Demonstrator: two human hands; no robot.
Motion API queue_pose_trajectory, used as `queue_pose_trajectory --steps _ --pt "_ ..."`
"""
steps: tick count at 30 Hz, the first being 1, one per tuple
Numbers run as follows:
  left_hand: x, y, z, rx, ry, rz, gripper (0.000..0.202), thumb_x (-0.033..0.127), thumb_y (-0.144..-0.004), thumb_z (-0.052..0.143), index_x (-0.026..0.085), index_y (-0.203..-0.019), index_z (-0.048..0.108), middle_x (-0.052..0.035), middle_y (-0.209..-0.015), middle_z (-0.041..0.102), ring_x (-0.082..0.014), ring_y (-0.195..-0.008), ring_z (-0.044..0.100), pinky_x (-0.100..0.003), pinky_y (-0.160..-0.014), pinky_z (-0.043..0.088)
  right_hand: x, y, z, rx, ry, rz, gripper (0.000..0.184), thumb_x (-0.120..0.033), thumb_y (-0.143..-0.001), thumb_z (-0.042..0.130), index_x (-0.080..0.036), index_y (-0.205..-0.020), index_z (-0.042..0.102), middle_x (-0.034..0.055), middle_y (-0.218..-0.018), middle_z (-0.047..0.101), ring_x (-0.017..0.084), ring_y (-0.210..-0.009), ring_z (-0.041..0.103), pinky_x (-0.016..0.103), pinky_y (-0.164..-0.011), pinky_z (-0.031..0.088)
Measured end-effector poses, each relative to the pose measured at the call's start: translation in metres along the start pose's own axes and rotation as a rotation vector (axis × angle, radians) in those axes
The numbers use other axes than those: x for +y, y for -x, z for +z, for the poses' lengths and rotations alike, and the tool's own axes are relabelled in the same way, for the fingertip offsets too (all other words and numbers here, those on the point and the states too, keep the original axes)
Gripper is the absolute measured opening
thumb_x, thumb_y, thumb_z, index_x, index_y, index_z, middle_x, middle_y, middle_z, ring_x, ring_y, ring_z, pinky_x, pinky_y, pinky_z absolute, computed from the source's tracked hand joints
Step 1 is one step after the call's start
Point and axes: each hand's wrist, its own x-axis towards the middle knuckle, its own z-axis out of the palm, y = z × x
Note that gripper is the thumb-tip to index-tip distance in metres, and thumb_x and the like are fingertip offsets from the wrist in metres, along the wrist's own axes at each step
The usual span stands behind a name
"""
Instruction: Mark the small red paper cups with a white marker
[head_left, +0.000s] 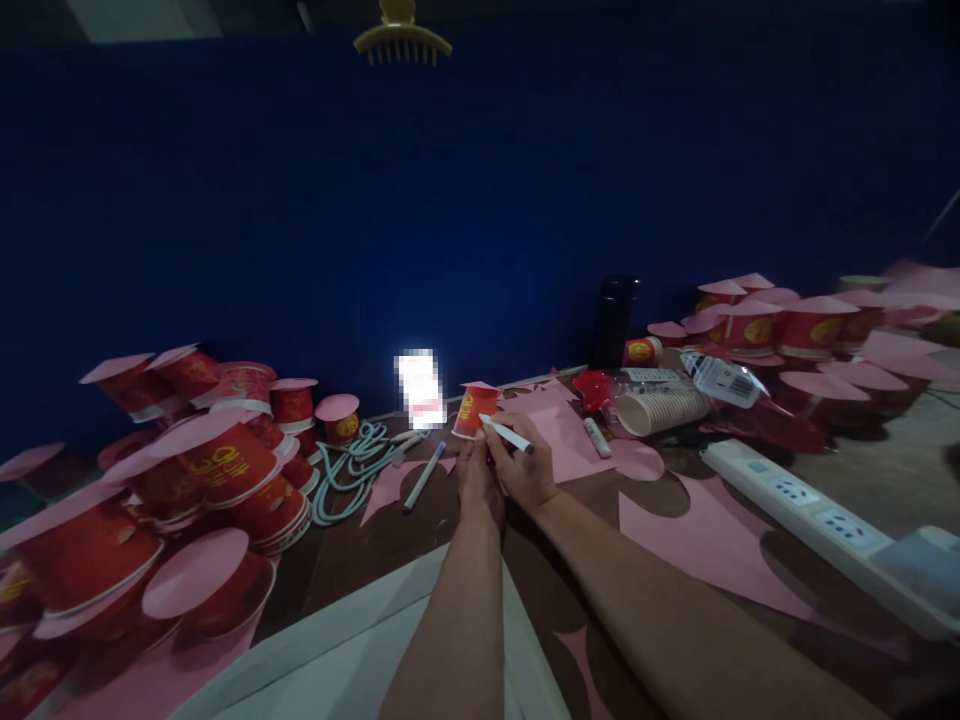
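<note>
My left hand [477, 480] is closed around the base of a small red paper cup [475, 410] capped with a pink paper disc, held up at the middle of the table. My right hand [525, 465] sits just beside it, fingers pinched on a white pen [507, 433] whose tip points at the cup's side. Both forearms reach forward from the bottom edge of the view. A second white pen [424, 476] lies on the brown table left of my hands.
Piles of red cups with pink paper lids [202, 470] fill the left; more stand at the back right [757, 325]. A sleeve of plain paper cups [664, 408], pink paper offcuts [712, 540], a white power strip [817, 515], coiled cable [352, 460], a glowing phone [421, 388] and a black bottle [613, 320] surround my hands.
</note>
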Motion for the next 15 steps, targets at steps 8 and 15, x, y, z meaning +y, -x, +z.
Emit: queue_pose_trajectory --steps 8,15 --pt "-0.0002 -0.0018 -0.0003 0.024 0.001 -0.004 0.024 0.026 -0.061 0.072 0.012 -0.079 0.066 -0.0033 -0.073 0.066 -0.0136 -0.068 0.062 -0.027 -0.07 0.047 0.0012 0.0005 0.0004 0.004 0.027 0.01 0.018 -0.033 -0.087 0.051 -0.024 -0.098 0.061 0.0048 -0.096 0.065 0.017 -0.092 0.061 0.031 -0.082 0.05" --pt "0.0003 -0.001 0.0003 0.032 0.018 -0.004 0.024 0.029 -0.061 0.073 0.013 -0.078 0.065 -0.0025 -0.072 0.066 -0.0126 -0.066 0.061 -0.026 -0.068 0.047 0.0006 0.0002 0.0002 0.001 0.03 0.012 0.017 -0.032 -0.087 0.052 -0.023 -0.098 0.061 0.0047 -0.097 0.065 0.017 -0.093 0.061 0.031 -0.083 0.05"
